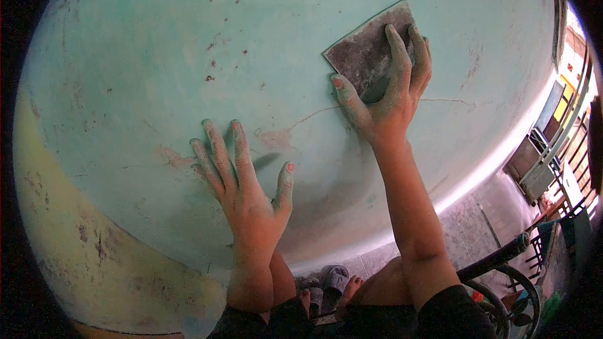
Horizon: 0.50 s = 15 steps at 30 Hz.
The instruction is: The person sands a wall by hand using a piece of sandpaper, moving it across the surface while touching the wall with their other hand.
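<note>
Two dusty hands, the left hand (248,204) and the right hand (394,108), are up against a pale green wall (157,37), and it's the right that has the goods! That hand is grasping a dark sheet (361,56), thumb by the lower left edge, bent fingers over the right side, with the sheet lying against the wall.

And look at the angle: from the right palm, the sheet reaches up and to the left, its visible long edge slanting from lower left to upper right. The left hand is lower and well apart from it, released and holding nothing, fingers spread and thumb out wide. Whether that left palm meets the wall, the view cannot tell.

Now the sheet itself: thin, flat-looking, straight-edged, grey-brown and mottled, with paler dusty patches and a light rim along the top. One sharp corner points left; the lower right part is hidden by the hand, so its full outline can't be called.

Just below the sheet, a fine crack (314,115) runs down leftward to a pinkish scuffed patch (275,139), between the two hands. Another line shows on the wall to the right of the wrist. Lower left, a yellowish area (81,232) carries dark blotches, and down by the feet sit grey sandals (334,279).
</note>
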Motion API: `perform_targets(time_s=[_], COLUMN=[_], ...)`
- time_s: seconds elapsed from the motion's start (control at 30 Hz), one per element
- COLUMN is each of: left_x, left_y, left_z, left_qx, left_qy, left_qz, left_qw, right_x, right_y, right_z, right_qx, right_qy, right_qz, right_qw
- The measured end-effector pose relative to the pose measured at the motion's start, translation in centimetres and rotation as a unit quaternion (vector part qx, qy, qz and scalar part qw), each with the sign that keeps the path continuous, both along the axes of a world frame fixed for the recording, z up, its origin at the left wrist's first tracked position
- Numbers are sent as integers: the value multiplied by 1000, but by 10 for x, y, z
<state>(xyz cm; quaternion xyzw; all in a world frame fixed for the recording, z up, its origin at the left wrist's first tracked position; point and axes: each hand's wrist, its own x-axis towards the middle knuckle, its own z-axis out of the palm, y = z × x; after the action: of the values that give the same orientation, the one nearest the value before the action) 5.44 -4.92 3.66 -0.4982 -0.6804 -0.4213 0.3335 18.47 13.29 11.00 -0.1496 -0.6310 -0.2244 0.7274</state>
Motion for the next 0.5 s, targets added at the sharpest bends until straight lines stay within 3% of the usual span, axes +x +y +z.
perform_targets(time_s=[0.5], left_x=[-1], left_y=[1], left_z=[-1], left_qx=[8], left_qy=[11], left_qz=[2], left_qw=[1000], right_x=[1], right_y=[0], right_z=[-1], right_qx=[-3], right_qy=[-5], right_qz=[-6], right_qw=[1000])
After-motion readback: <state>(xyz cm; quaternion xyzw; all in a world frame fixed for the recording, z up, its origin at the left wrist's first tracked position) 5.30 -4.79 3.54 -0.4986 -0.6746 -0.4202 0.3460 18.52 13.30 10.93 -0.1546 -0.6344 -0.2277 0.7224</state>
